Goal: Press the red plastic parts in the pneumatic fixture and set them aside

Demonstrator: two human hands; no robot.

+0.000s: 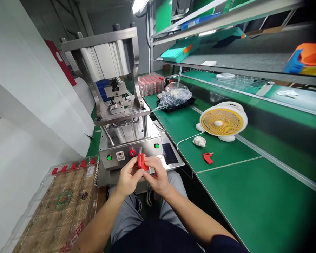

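Observation:
Between my two hands is a small red plastic part (pixel 141 162) with a metal pin pointing up. My left hand (pixel 128 177) grips it from the left with thumb and fingers. From the other side, my right hand (pixel 158 175) pinches the same part. Both hands are above my lap, in front of the metal press (pixel 118 116), whose front panel has two green buttons and a red one. A similar red part (pixel 208 157) with a pin lies on the green table to the right. How the fingers meet behind the held part is hidden.
At left is a clear tray (pixel 55 200) with several red parts along its far edge. A phone (pixel 170 154) lies beside the press. On the green table (pixel 265 196) are a fan (pixel 222 121), a crumpled white wad (pixel 199 141) and a plastic bag (pixel 175 95) on a black tray.

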